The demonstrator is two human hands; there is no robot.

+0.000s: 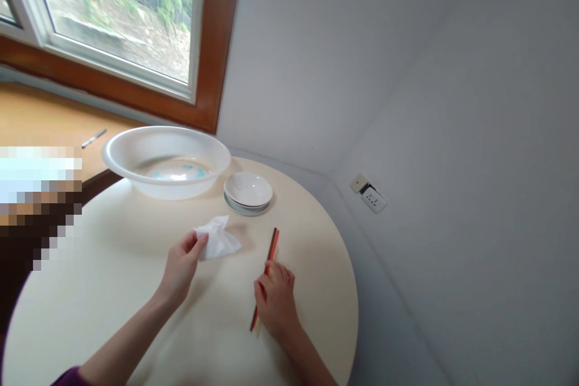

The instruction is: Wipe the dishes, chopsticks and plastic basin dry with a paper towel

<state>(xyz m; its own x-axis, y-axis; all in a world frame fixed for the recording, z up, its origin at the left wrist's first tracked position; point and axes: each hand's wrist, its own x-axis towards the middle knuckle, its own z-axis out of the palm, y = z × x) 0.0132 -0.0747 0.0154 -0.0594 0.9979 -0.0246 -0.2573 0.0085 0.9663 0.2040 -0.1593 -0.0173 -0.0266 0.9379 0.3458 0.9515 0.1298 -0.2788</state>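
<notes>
A white tissue (219, 241) is pinched between the thumb and fingers of my left hand (184, 262), its loose corners spread out above the table. My right hand (277, 295) has its fingers closed around the middle of some chopsticks (272, 245), dark brown, red and pale ones side by side. They lie at or just above the tabletop; which of the two I cannot tell. Beyond my hands stands a small stack of white dishes (248, 189).
A large translucent white basin (166, 160) sits at the back of the round cream table (108, 289). A wooden desk (45, 110) with a pen (94, 138) adjoins at the left, under a window. Wall sockets (373, 198) are on the right wall, close beyond the table edge.
</notes>
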